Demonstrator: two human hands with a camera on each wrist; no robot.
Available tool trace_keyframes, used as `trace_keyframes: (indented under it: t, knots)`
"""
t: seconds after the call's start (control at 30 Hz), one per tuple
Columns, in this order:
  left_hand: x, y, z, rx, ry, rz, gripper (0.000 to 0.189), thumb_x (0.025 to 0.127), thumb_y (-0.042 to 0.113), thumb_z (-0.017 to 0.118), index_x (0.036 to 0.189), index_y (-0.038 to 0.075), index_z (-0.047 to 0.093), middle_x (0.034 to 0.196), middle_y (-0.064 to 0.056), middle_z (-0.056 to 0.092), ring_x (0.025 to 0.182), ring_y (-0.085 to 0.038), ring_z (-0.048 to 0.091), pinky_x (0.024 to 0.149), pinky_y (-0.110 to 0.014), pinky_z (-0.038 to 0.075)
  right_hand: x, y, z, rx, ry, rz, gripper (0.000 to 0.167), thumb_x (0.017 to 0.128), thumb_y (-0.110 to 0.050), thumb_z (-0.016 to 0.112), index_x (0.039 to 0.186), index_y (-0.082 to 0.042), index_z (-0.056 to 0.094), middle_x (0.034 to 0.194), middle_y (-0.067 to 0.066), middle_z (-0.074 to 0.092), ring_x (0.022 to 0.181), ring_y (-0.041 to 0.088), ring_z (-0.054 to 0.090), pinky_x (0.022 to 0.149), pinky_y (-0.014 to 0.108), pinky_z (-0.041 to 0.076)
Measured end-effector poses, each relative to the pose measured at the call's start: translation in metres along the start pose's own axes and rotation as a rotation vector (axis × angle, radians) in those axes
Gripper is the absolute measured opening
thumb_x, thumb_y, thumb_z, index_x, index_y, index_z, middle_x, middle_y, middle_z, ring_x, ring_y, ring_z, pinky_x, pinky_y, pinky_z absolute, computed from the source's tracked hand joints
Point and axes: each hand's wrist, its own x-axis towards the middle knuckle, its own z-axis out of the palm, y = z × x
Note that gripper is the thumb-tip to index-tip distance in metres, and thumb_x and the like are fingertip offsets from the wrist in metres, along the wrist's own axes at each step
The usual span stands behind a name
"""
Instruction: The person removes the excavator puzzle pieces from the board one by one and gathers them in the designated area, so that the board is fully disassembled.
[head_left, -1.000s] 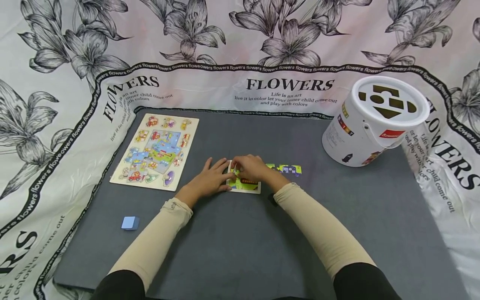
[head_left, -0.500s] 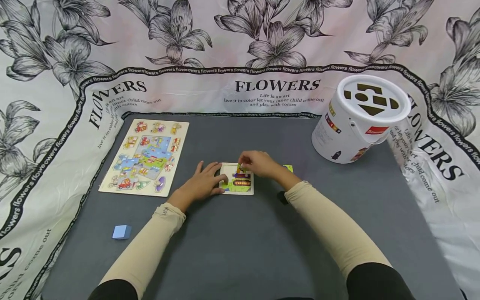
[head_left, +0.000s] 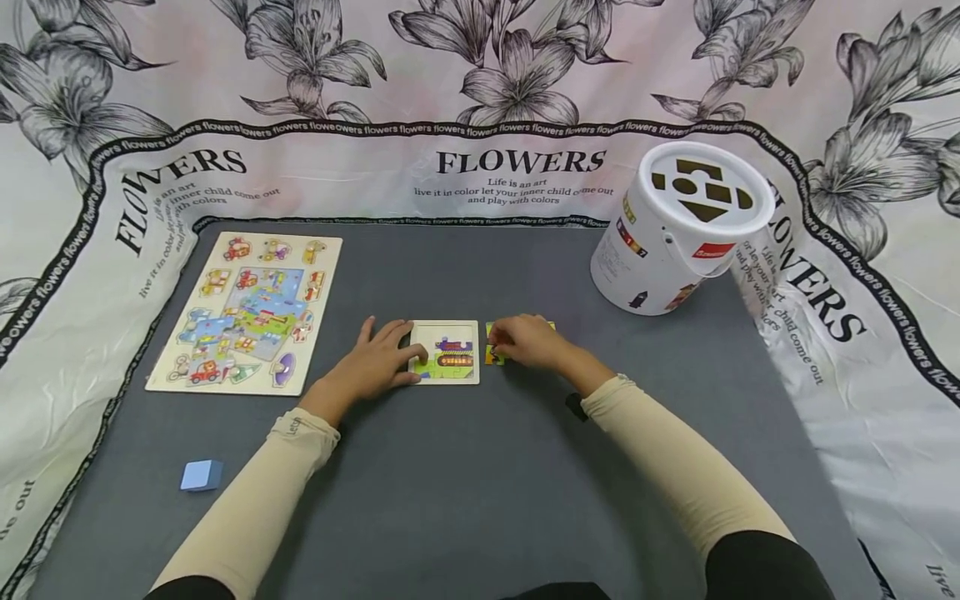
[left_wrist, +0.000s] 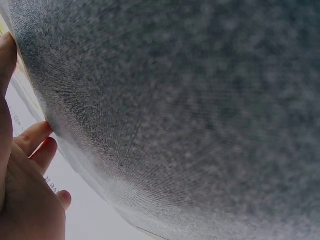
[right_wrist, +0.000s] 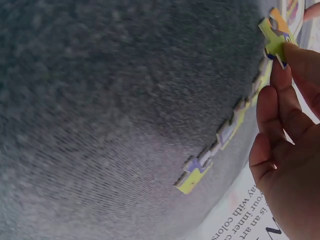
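Observation:
In the head view a small square puzzle tray (head_left: 445, 352) lies mid-table, with joined picture pieces in its lower part and pale bare board above. My left hand (head_left: 369, 360) rests at the tray's left side, fingers spread, thumb and fingertips touching its edge. Just right of the tray, my right hand (head_left: 531, 343) pinches a green and orange jigsaw piece (right_wrist: 276, 42) between thumb and fingers. A row of jigsaw pieces (right_wrist: 227, 135) lies on the table beneath and beyond that hand, mostly hidden by it in the head view.
A larger wooden picture puzzle board (head_left: 315, 321) lies at the left. Nearer to me on that side is a blue block (head_left: 201, 475). A white lidded bucket (head_left: 637, 267) with shaped holes stands at the back right. Flower-printed cloth (head_left: 517, 179) borders the grey table (head_left: 450, 483).
The right hand has lifted a jigsaw piece out of the tray and carried it right, to the row's near end. The left hand has stayed at the tray. The head view has shifted.

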Motion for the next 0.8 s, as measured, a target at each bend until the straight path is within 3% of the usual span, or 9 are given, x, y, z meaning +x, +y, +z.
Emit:
trace_keyframes:
  t: [0.23,0.53,0.8]
  knots:
    - [0.000,-0.002,0.001,0.027,0.002,-0.001,0.028,0.093,0.045,0.061,0.115,0.028,0.059,0.150,-0.019,0.039,0.142,-0.035,0.029,0.110,-0.069,0.012,0.000,-0.001,0.005,-0.072,0.055,-0.015,0.008,0.090,-0.017,0.070,0.097,-0.013,0.071,0.083,-0.003,0.068,0.076,0.015,0.061,0.069,0.036,0.037]
    - [0.002,-0.002,0.000,0.031,-0.001,0.021,0.029,0.093,0.044,0.061,0.118,0.030,0.059,0.150,-0.020,0.038,0.143,-0.035,0.028,0.111,-0.068,0.011,-0.001,-0.001,0.006,-0.096,0.093,-0.029,0.011,0.087,-0.011,0.071,0.098,-0.013,0.072,0.093,0.002,0.071,0.087,0.022,0.065,0.074,0.043,0.044]
    - [-0.001,-0.002,-0.003,0.091,-0.047,0.011,0.038,0.095,0.046,0.056,0.132,0.036,0.056,0.151,-0.020,0.037,0.143,-0.036,0.028,0.112,-0.067,0.011,0.026,-0.027,0.010,-0.106,0.036,-0.058,0.020,0.093,-0.020,0.066,0.112,-0.013,0.070,0.103,0.004,0.068,0.099,0.023,0.061,0.081,0.044,0.044]
